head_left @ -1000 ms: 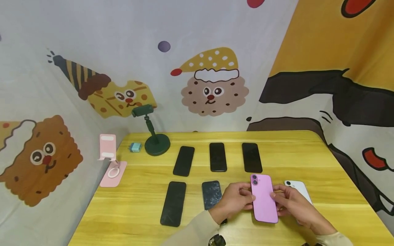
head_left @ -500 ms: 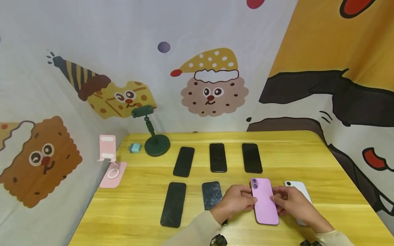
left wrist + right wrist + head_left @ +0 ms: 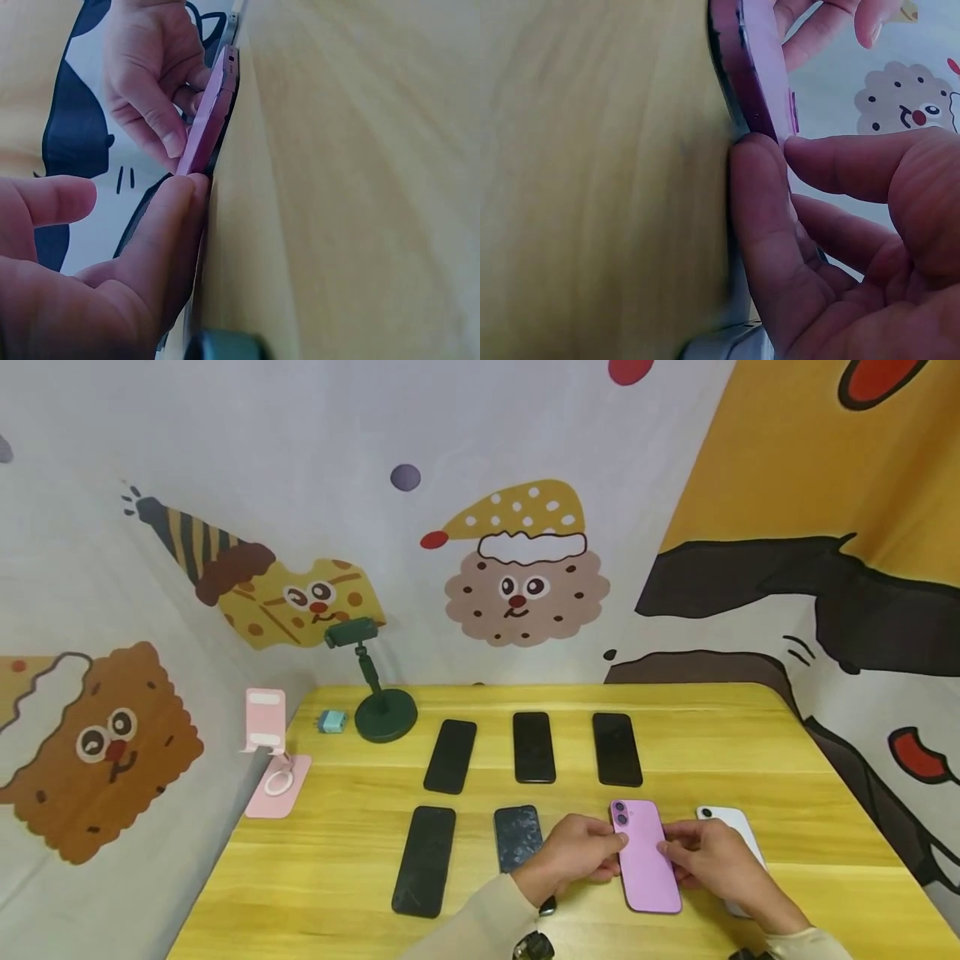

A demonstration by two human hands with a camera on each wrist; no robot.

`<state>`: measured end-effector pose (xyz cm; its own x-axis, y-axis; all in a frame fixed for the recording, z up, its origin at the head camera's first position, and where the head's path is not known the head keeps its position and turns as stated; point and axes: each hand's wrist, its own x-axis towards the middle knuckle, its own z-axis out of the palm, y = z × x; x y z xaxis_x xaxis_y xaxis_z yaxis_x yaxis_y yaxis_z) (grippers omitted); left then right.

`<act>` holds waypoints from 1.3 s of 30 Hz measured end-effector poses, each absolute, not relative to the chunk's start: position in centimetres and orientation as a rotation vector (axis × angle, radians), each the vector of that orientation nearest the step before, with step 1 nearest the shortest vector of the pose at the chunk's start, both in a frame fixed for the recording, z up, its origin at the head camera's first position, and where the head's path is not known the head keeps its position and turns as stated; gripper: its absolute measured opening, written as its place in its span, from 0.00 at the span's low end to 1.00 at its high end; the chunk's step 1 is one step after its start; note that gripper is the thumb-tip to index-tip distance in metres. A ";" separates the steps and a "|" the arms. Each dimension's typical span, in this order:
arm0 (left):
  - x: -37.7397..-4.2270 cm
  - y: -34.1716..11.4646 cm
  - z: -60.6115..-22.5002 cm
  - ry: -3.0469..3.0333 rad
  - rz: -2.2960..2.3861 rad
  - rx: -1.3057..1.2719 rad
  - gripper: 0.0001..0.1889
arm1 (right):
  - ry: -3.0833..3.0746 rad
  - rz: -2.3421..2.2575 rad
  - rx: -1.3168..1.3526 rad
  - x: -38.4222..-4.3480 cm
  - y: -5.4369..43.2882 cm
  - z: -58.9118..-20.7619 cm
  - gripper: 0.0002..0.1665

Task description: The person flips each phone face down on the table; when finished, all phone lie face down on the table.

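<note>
A lilac smartphone (image 3: 648, 872) lies back up, close over the wooden table, its two camera lenses at the upper left. At its right edge, my right hand (image 3: 712, 860) pinches it between thumb and index finger. The fingers of my left hand (image 3: 577, 853) touch the opposite edge, extended; in the left wrist view, that hand's thumb (image 3: 64, 201) stands raised away from the phone. A dark phone with a mottled face (image 3: 516, 833) is partly hidden by my left hand. Beyond my right hand, a white phone (image 3: 733, 825) is partly covered.
Three black phones form a back row: left (image 3: 450, 757), middle (image 3: 534, 747) and right (image 3: 617, 749). Another black phone (image 3: 424, 862) lies front left. A green stand (image 3: 386, 717), a light-blue charger plug (image 3: 333, 721) and a pink phone stand (image 3: 266, 718) occupy the back left.
The lilac phone has come down and slightly toward me, both hands moving with it at its edges. The other phones stay in place; the head view shifts a little.
</note>
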<state>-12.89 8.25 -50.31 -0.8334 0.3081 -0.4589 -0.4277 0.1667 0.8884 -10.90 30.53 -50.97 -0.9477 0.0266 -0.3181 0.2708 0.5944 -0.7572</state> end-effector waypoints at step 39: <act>-13.8 2.9 -48.4 1.904 1.660 0.255 0.16 | 2.623 -1.354 0.072 -12.1 29.4 -49.0 0.24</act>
<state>-13.78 2.86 -48.42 -0.8053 0.5080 -0.3056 -0.2333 0.2023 0.9511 -12.07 29.40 -49.03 -0.9810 -0.0432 -0.1894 0.1294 0.5821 -0.8028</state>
